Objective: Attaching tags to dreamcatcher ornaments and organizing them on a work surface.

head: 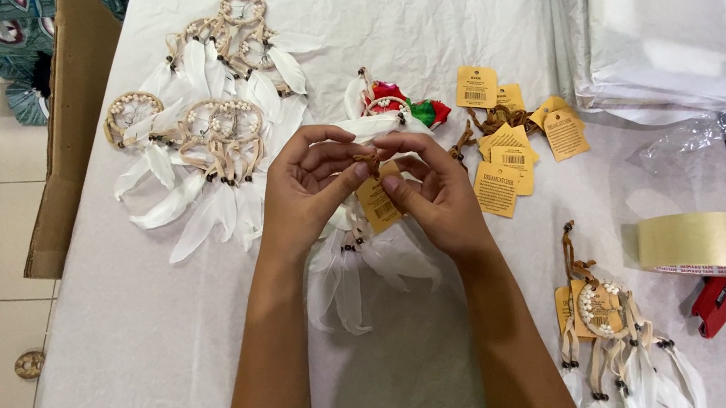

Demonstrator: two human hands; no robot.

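Observation:
My left hand (307,192) and my right hand (434,191) meet over the middle of the white-covered table (142,348). Between their fingertips they pinch a thin brown cord (367,163) with a yellow paper tag (376,204) hanging from it. Under the hands lies a small dreamcatcher with white feathers (344,279), partly hidden by my palms. The cord seems to belong to that dreamcatcher.
A pile of white-feathered dreamcatchers (208,121) lies at the back left, a heap of yellow tags on brown cords (510,137) at the right, a tagged dreamcatcher (609,322) at the front right. A tape roll on a red dispenser (706,251), folded plastic bags (660,15), a cardboard box (72,128).

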